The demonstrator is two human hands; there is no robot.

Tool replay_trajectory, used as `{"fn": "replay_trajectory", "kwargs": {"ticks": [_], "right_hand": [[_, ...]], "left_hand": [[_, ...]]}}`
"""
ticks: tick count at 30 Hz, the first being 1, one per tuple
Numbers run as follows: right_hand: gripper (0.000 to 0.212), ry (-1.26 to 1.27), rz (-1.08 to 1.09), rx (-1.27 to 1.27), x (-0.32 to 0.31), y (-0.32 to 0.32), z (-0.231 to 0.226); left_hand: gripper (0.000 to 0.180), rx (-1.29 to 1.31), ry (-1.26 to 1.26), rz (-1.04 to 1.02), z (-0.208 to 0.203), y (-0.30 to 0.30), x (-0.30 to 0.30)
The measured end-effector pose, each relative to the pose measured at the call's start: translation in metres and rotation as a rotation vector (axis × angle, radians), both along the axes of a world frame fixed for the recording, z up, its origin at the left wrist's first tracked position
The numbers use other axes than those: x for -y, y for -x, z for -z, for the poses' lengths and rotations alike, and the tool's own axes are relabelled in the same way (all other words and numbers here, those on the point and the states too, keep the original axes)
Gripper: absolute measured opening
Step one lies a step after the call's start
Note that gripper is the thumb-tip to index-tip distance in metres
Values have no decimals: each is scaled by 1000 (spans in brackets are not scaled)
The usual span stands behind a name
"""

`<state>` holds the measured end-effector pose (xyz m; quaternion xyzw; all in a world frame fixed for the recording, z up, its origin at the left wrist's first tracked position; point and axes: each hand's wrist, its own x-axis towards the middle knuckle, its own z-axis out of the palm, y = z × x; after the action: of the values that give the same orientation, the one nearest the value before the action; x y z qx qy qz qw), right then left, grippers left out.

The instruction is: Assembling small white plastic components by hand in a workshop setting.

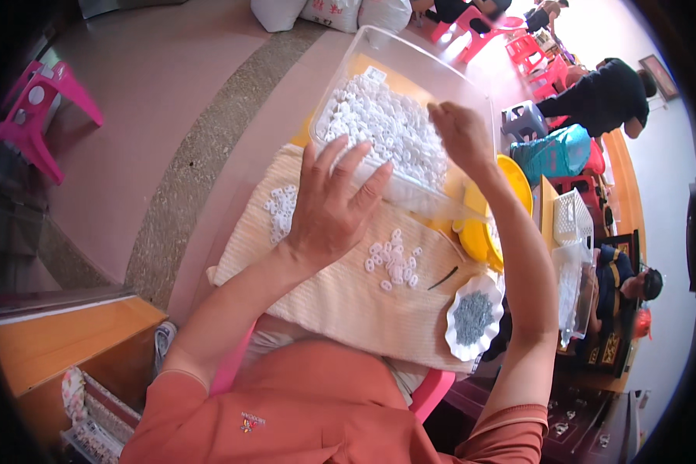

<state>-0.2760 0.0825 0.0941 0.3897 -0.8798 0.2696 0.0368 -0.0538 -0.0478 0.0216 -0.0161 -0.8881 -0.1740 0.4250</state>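
Note:
A clear plastic tub [414, 199] holds a heap of small white oval ring-like pieces [387, 124]. My left hand [336, 201] lies over the tub's near left edge with its fingers spread. Above the tub's right side, my right hand [462, 133] is curled closed; whatever its fingers hold is hidden. Two loose groups of white pieces lie on the cream towel [325, 286]: one group [394, 261] in the middle, the other [281, 213] left of my left hand. A thin dark stick-like thing [443, 278] rests near a white scalloped dish [462, 349] of small grey pieces [473, 317].
A yellow basin [483, 243] stands against the tub's right side. White baskets [572, 219] are farther right. Pink stools [50, 108] stand at left and far right, and white sacks [332, 11] at the back. Other people [603, 97] are at the right.

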Motion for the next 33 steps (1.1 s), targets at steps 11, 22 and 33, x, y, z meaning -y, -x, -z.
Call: {"fn": "replay_trajectory", "kwargs": {"ticks": [11, 22, 33], "right_hand": [[23, 146, -62, 5, -61, -143, -10], [17, -141, -159, -257, -87, -161, 94], [18, -59, -152, -230, -90, -175, 87]], "left_hand": [[41, 56, -210, 267, 10, -23, -28], [34, 373, -280, 368, 36, -38, -48], [33, 360, -249, 381, 42, -40, -50]]}}
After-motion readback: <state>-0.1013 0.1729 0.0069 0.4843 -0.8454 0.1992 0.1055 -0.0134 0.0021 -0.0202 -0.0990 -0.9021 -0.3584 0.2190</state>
